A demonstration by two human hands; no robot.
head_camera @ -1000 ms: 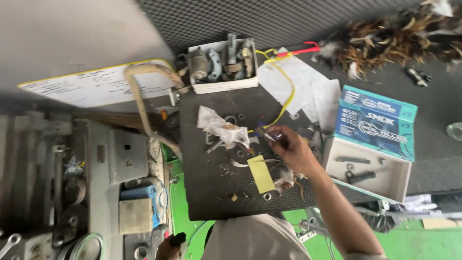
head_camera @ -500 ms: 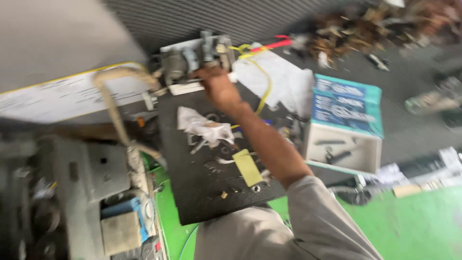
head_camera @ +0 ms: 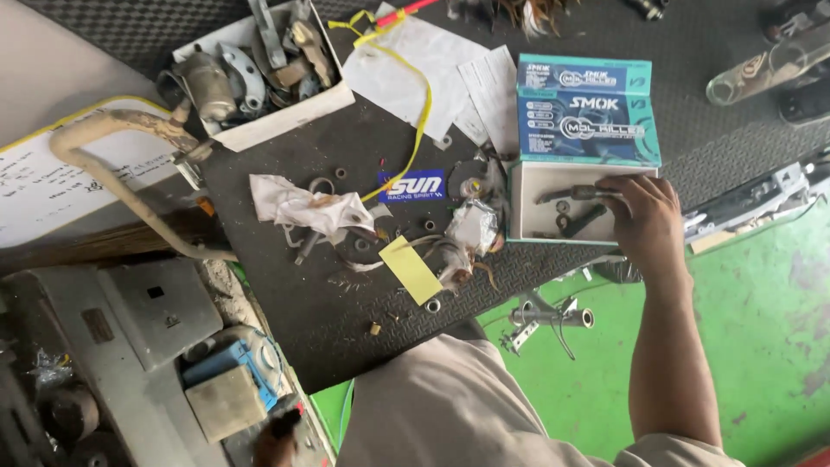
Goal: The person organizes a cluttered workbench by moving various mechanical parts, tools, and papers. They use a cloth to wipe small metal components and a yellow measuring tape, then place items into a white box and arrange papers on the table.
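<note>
My right hand (head_camera: 647, 223) reaches into an open white cardboard box (head_camera: 526, 227) at the right edge of a black rubber mat (head_camera: 303, 333). Its fingertips pinch the end of a small grey metal part (head_camera: 577, 193); a dark bolt (head_camera: 577, 223) and washers lie beside it in the box. The box's teal printed lid (head_camera: 588, 108) stands open behind it. My left hand (head_camera: 273, 446) shows only at the bottom edge, near a dark object; its grip is hidden.
On the mat lie a crumpled white rag (head_camera: 298, 206), a yellow note (head_camera: 411, 270), a blue sticker (head_camera: 413, 185), a plastic bag of parts (head_camera: 471, 229) and loose washers. A white tray of metal parts (head_camera: 259, 121) sits at the back, and a beige hose (head_camera: 95, 173) curves at left.
My right hand has left the white tray at the back of the mat and moved right into the open white box. The view has shifted closer and rightward.
</note>
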